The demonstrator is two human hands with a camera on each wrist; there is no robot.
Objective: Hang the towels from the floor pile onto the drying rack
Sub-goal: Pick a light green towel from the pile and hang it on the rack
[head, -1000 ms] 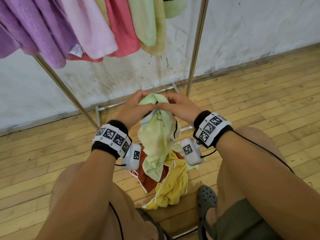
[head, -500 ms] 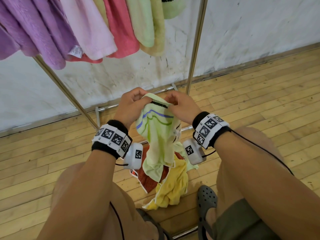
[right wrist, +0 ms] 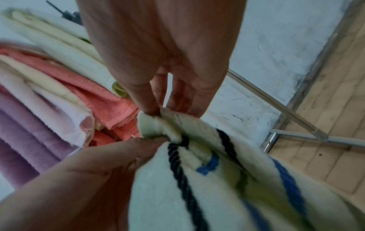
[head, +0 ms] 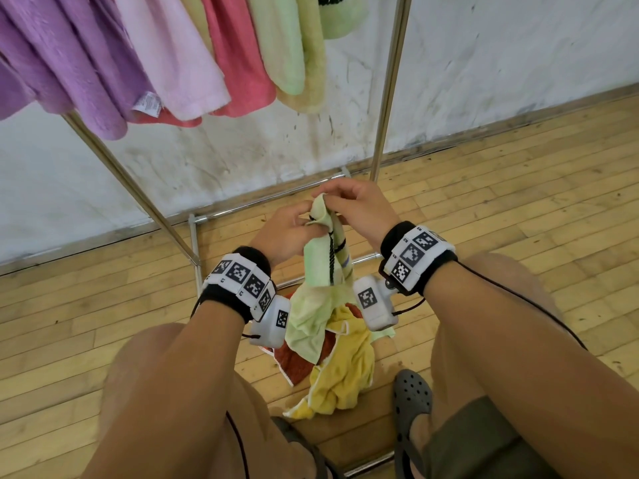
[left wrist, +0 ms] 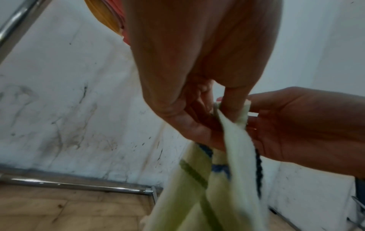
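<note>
A pale green towel (head: 318, 271) with blue and green stripes and a black cord hangs bunched between my hands, above the floor pile. My left hand (head: 294, 229) pinches its upper edge from the left. My right hand (head: 349, 205) pinches the top corner from the right, fingers close to the left hand's. In the left wrist view the left hand (left wrist: 217, 112) grips the towel (left wrist: 237, 148) edge; in the right wrist view the right hand (right wrist: 168, 112) pinches the towel (right wrist: 197, 179) fold. The pile on the floor holds a yellow towel (head: 345, 371) and a red one (head: 297, 361).
The metal drying rack (head: 387, 98) stands ahead against the white wall, with purple (head: 69, 63), pink (head: 173, 57), coral (head: 238, 57) and green (head: 287, 46) towels hung along its top. Its base bars (head: 262, 202) lie on the wooden floor. My knees and grey clogs (head: 411, 399) flank the pile.
The hands have come back close together at the towel's top corner, and the towel, spread open half a second ago, now hangs bunched in a narrow fold.
</note>
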